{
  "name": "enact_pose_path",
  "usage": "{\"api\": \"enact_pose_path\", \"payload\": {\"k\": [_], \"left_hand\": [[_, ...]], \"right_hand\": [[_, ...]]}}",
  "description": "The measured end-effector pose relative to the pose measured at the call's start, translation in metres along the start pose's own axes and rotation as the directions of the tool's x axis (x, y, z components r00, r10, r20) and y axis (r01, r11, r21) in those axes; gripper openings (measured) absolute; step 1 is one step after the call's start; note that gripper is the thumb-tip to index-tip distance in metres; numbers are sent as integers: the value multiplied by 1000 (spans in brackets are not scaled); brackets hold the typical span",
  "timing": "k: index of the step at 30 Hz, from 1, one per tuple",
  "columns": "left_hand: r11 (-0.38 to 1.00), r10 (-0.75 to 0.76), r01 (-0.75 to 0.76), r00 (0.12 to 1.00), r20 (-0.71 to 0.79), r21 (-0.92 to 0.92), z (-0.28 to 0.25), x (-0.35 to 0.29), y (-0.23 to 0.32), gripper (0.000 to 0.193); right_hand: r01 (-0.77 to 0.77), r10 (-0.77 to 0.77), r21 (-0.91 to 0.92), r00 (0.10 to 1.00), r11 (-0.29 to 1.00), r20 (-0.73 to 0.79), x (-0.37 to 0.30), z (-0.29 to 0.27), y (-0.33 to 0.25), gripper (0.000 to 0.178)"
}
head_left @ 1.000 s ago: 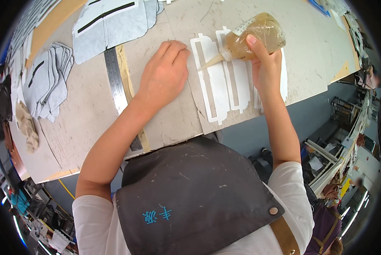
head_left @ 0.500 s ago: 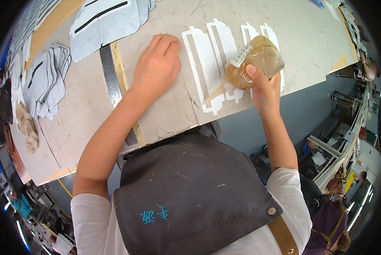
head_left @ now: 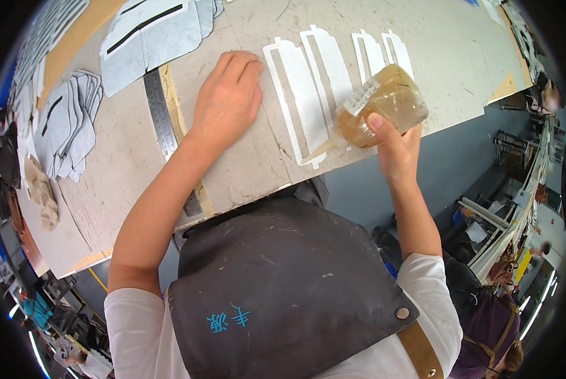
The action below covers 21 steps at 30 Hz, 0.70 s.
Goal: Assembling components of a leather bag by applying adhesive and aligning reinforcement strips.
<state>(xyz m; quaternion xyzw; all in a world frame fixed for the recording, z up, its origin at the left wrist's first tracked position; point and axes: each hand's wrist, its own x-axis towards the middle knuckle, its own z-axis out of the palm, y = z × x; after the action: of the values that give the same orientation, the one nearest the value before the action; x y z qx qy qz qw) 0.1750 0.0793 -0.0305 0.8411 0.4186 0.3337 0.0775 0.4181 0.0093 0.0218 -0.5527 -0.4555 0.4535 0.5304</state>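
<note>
My right hand is wrapped round a clear squeeze bottle of amber glue-like liquid, with a pale label on its side. The bottle tilts down to the left, its narrow nozzle pointing at the lower end of the leftmost white cut piece. Several such white pieces with slim slots lie side by side on the worktable; the bottle and hand cover part of those to the right. On the table just left of the pieces lies my left hand, palm down, fingers lightly bent and holding nothing.
A steel ruler lies left of my left forearm. Grey-white cut panels with black strips are stacked at the far left, with a smaller pile nearer. Beige crumpled cloth sits at the left edge. Grey floor shows beyond the table's near edge.
The bottle in my right hand has tipped and dropped slightly toward me, its nozzle staying by the leftmost piece's lower end. The view has shifted a little; my left hand stays beside the pieces.
</note>
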Motion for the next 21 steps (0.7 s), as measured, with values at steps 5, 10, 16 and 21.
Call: {"api": "enact_pose_path", "payload": {"k": [5, 10, 16, 21], "left_hand": [[1000, 1, -1, 1000, 6, 17, 0, -1, 0, 22], [1000, -14, 14, 1000, 14, 10, 1, -1, 2, 23], [1000, -25, 25, 1000, 18, -13, -1, 0, 4, 24], [999, -24, 24, 1000, 16, -27, -1, 1, 4, 25]], "right_hand": [[-67, 65, 281, 998, 957, 15, 19, 3, 5, 60], [143, -118, 289, 988, 947, -101, 75, 6, 1, 37], [175, -168, 231, 984, 957, -49, 111, 11, 11, 35], [164, -160, 201, 986, 966, -35, 114, 13, 12, 37]]}}
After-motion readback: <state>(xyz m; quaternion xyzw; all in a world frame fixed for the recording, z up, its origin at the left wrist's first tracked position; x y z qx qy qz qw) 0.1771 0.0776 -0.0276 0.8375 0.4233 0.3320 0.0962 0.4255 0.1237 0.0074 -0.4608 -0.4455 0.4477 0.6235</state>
